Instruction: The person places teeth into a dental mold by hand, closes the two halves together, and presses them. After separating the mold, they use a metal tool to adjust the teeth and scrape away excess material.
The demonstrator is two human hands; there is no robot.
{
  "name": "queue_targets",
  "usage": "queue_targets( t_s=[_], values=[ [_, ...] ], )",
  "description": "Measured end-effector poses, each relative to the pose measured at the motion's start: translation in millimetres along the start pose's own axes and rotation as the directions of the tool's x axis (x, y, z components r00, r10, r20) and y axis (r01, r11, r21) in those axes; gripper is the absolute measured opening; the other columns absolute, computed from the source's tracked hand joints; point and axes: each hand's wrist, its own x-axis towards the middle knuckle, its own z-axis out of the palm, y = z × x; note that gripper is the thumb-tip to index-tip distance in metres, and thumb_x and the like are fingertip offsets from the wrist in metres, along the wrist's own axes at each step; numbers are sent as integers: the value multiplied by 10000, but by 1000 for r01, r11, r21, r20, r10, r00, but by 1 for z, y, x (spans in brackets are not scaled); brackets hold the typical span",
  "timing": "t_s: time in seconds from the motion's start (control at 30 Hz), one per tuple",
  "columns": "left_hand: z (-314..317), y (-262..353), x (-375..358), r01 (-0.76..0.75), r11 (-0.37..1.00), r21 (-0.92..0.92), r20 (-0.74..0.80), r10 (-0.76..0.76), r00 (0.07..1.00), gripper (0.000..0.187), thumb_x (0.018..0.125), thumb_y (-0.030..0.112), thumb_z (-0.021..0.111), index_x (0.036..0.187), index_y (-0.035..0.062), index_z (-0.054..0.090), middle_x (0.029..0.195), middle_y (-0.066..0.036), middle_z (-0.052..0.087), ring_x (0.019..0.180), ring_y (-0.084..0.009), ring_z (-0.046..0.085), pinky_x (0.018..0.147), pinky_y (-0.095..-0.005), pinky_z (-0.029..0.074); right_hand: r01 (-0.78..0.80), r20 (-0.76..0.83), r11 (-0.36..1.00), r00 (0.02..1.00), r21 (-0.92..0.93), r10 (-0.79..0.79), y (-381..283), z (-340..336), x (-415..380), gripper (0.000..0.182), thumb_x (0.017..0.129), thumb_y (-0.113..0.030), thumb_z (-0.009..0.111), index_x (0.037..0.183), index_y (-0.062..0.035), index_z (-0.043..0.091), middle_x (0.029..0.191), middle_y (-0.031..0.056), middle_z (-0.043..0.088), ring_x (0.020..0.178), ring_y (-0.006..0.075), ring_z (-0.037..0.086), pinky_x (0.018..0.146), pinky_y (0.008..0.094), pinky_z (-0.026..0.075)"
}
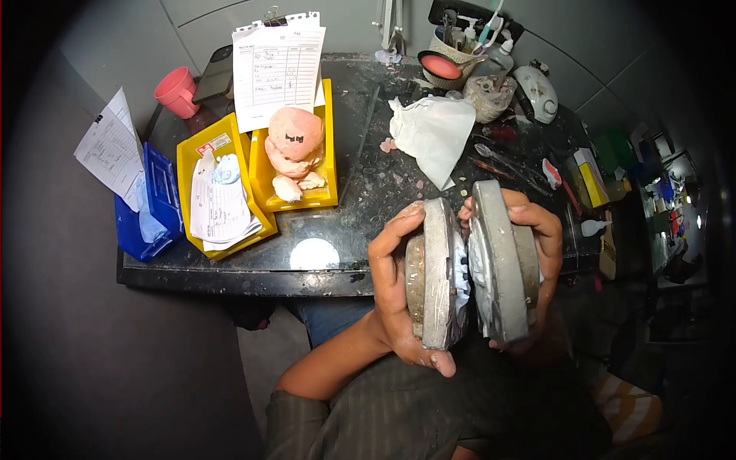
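Note:
My left hand (389,264) is wrapped around one half of a grey metal dental flask (438,276), fingers on its outer side and thumb at the lower edge. In my right hand (546,245) is the other flask half (502,268), gripped from its outer side. Both halves stand on edge, inner faces toward each other, with a narrow gap between them. Pale bluish-white material (462,268) shows along those inner faces; most of it is hidden. They are held above my lap, at the front edge of the black worktop (353,222).
Left on the worktop are a blue bin (162,184), a yellow bin (188,172) with papers, and another yellow bin (330,153) holding pinkish casts (295,142). A pink mug (178,92) stands behind. Beyond my hands lie a white cloth (437,130), tools (514,165) and a tool pot (452,46).

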Motion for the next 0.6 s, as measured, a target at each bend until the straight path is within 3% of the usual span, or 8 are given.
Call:
queue_targets(
  t_s=[0.13, 0.17, 0.27, 0.3, 0.4, 0.47, 0.5, 0.6],
  values=[
    [2, 2, 0, 119, 992, -48, -83, -123, 989, 1613, 401, 860, 872, 1535, -61, 188, 1526, -245, 374, 1409, -337, 453, 1184, -473, 385, 4, -73, 988, 997, 155, 7, 10, -6, -2, 1200, 610, -500, 979, 1469, 38, 336, 1418, 317, 481, 1249, 338, 591, 1070, 451, 478],
    [0, -1, 0, 87, 995, -42, -71, -90, 993, 1604, 404, 873, 858, 1531, -60, 201, 1521, -239, 383, 1401, -328, 465, 1177, -469, 397, -195, -181, 950, 953, 245, 242, 6, -9, 2, 1216, 600, -514, 982, 1480, 15, 330, 1417, 320, 488, 1262, 351, 587, 1077, 464, 482],
    [0, 4, 6, 69, 994, -90, -60, -75, 995, 1588, 416, 930, 795, 1526, -52, 223, 1516, -231, 400, 1387, -317, 493, 1172, -474, 417, -583, -317, 563, 475, 586, 821, -5, -17, 12, 1266, 571, -556, 990, 1516, -56, 311, 1414, 329, 510, 1302, 391, 576, 1098, 506, 496],
    [3, 14, 10, 238, 955, -175, -118, -261, 958, 1578, 429, 948, 771, 1527, -45, 224, 1519, -236, 400, 1378, -328, 506, 1169, -480, 425, -583, -317, 561, 473, 588, 822, -2, -23, 5, 1266, 571, -556, 990, 1516, -56, 311, 1414, 329, 510, 1302, 391, 576, 1098, 506, 496],
    [6, 32, 24, 501, 801, -328, -141, -566, 812, 1485, 563, 1002, 650, 1551, -21, 219, 1508, -268, 429, 1354, -414, 536, 1151, -546, 446, -304, -9, 567, 876, 766, 482, 14, -59, -36, 1488, 595, -657, 936, 1658, -68, 78, 1552, 390, 297, 1405, 517, 443, 1096, 586, 510],
    [1, 27, 24, 446, 712, -542, -74, -569, 819, 1371, 686, 904, 699, 1559, -32, 206, 1515, -231, 435, 1393, -361, 504, 1173, -504, 419, -465, 222, 473, 847, 748, 482, 16, -83, -31, 1497, 607, -704, 904, 1637, 4, 79, 1561, 403, 280, 1416, 574, 398, 1066, 623, 518],
    [-2, 22, 23, 400, 725, -561, -54, -514, 856, 1238, 822, 889, 557, 1569, -39, 221, 1547, -254, 420, 1407, -389, 493, 1171, -521, 419, -459, 217, 470, 850, 755, 480, 18, -83, -33, 1497, 607, -704, 904, 1637, 4, 79, 1561, 403, 280, 1416, 574, 398, 1066, 623, 518],
    [-13, 21, 21, 391, 745, -541, -133, -535, 834, 1148, 901, 853, 466, 1579, -47, 246, 1547, -257, 434, 1394, -383, 507, 1170, -514, 419, -226, 131, 233, 922, 946, 364, 27, -71, -43, 1365, 664, -575, 947, 1596, 65, 182, 1582, 362, 316, 1429, 567, 394, 1143, 685, 405]
  ],
)
